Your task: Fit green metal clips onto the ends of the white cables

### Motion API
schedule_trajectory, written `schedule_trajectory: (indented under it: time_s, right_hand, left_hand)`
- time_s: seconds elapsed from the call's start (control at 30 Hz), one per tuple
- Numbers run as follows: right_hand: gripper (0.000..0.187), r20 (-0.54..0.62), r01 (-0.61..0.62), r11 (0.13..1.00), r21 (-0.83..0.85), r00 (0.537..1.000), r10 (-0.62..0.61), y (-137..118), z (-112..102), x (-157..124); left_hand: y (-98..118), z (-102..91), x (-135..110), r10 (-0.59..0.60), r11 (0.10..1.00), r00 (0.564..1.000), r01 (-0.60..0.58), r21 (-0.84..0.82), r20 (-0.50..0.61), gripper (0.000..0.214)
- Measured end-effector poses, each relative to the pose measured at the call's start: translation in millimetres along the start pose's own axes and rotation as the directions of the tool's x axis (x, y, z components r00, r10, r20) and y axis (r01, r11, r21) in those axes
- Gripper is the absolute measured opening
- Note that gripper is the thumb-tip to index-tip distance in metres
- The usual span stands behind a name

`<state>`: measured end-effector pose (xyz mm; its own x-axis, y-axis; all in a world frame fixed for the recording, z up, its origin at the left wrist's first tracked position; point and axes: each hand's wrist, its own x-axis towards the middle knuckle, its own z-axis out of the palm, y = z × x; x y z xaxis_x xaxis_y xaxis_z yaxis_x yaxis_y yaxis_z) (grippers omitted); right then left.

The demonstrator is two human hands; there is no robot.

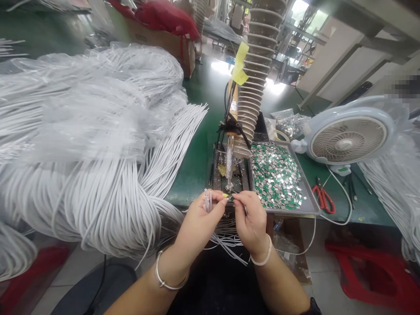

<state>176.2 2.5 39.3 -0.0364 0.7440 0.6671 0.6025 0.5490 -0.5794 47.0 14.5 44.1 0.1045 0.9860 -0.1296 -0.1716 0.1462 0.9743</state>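
My left hand (201,224) is closed around several white cables (207,201), their cut ends sticking up between the fingers. Its thumb and forefinger pinch something small and yellowish at the fingertips. Close beside it, my right hand (252,221) pinches a small connector piece (231,198) with some green on it; the two sets of fingertips nearly meet. Just above them points the tip of an upright soldering iron (230,153), fixed to a stand. Whether solder wire is also in my right hand, I cannot tell.
At right, a grey tray (310,202) holds many green-and-silver connectors (275,175). Beyond it are red-handled scissors (323,199) and a fan (348,135). Big bundles of white cable (108,197) cover the left side. A ribbed hose (259,65) hangs behind the iron.
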Motion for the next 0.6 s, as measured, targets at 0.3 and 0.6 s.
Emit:
schedule_trajectory:
  time_s: [0.3,0.6]
  right_hand:
    - [0.023,0.016,0.040,0.999,0.030,0.999,-0.040,2.7,0.9,-0.9]
    - [0.034,-0.076,-0.075,0.988,0.133,0.993,0.086,-0.4,1.6,-8.1]
  left_hand:
    - [8.3,-2.9,0.4,-0.047,0.988,0.994,0.031,0.154,0.103,0.010]
    - [14.2,0.1,3.3,0.039,0.982,0.998,-0.047,0.185,0.043,0.010]
